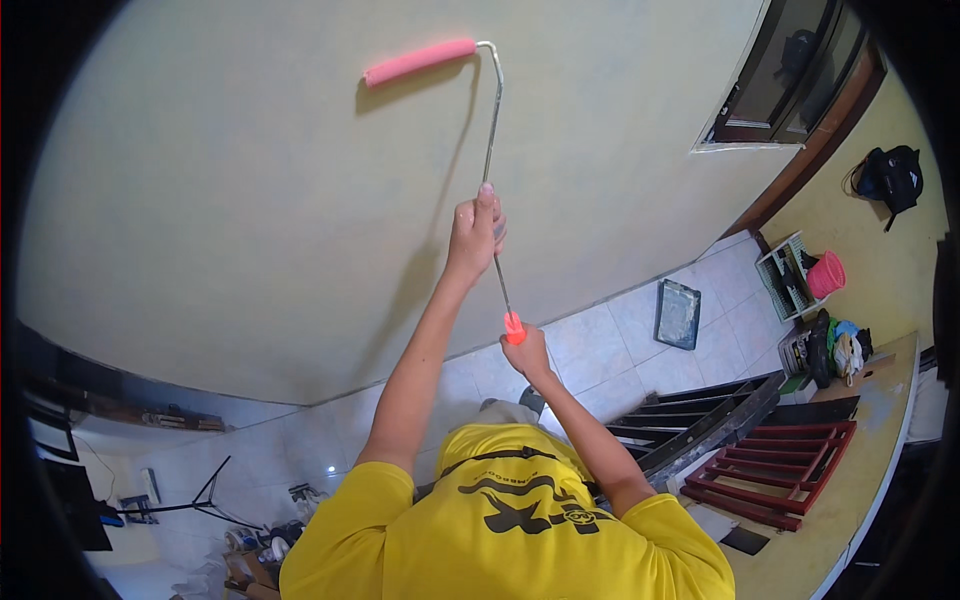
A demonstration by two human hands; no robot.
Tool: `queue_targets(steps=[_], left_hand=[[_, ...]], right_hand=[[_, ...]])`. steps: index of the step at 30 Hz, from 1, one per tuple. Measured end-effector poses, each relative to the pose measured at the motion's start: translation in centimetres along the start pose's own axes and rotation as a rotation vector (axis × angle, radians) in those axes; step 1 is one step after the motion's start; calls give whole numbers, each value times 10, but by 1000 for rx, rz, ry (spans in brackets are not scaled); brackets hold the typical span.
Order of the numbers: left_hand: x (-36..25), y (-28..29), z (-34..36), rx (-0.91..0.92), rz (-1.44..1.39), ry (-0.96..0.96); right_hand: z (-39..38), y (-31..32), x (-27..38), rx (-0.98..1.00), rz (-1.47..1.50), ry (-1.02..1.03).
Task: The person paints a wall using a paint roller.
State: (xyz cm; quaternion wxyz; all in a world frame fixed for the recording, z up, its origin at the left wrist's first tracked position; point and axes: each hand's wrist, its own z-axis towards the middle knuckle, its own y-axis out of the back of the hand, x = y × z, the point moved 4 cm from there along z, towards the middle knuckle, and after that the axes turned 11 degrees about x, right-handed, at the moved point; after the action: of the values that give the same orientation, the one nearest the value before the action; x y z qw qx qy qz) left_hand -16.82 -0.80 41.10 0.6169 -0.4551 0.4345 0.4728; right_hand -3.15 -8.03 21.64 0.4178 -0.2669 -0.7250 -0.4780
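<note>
A paint roller with a pink sleeve (420, 62) is up at the pale wall (270, 180), its shadow falling just below it. From the sleeve's right end, the bent metal rod runs down toward me. My left hand (477, 235) is closed round the middle of that rod, thumb pointing up along it. Lower down, my right hand (527, 352) grips the orange handle (514, 326) at the rod's bottom end. Whether the sleeve touches the wall or is slightly off it, I cannot tell.
A paint tray (678, 314) lies on the tiled floor to the right. Beyond it stand a rack (786, 278) and a pink basket (826, 275). Black metal railings (690, 420) and a red slatted frame (775, 465) are at the lower right. A tripod (208, 497) stands lower left.
</note>
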Motion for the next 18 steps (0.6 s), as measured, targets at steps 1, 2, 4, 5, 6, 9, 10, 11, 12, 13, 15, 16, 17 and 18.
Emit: queue_targets(steps=[1, 2, 4, 5, 6, 9, 10, 11, 12, 13, 15, 16, 17, 18], left_hand=[[-3, 1, 0, 12, 19, 2], [3, 1, -2, 13, 21, -2], [32, 9, -10, -86, 87, -33], [51, 10, -17, -84, 89, -34], [73, 11, -26, -85, 119, 3], [137, 12, -56, -16, 12, 91], [154, 12, -68, -23, 12, 92], [172, 13, -80, -30, -58, 150], [183, 10, -85, -26, -131, 204], [190, 9, -86, -27, -133, 202], [200, 3, -89, -20, -220, 241], [203, 2, -89, -22, -222, 241], [204, 1, -86, -30, -212, 226], [205, 1, -85, -40, -200, 211]], right_hand=[[2, -6, -1, -1, -1, 1], [4, -15, -6, -12, 20, -4], [8, -34, -25, -19, 40, 1], [5, -47, -44, -9, 20, -41], [2, -60, -65, 0, 0, -83], [-21, -90, -130, 50, -30, -159], [-31, -95, -148, 64, -34, -187], [-38, -101, -164, 75, -37, -184], [-44, -101, -178, 113, -82, -221], [-46, -101, -191, 152, -127, -258], [-46, -92, -198, 153, -127, -266], [-45, -90, -200, 156, -124, -273], [-44, -89, -203, 154, -126, -275], [-44, -88, -207, 154, -136, -308]])
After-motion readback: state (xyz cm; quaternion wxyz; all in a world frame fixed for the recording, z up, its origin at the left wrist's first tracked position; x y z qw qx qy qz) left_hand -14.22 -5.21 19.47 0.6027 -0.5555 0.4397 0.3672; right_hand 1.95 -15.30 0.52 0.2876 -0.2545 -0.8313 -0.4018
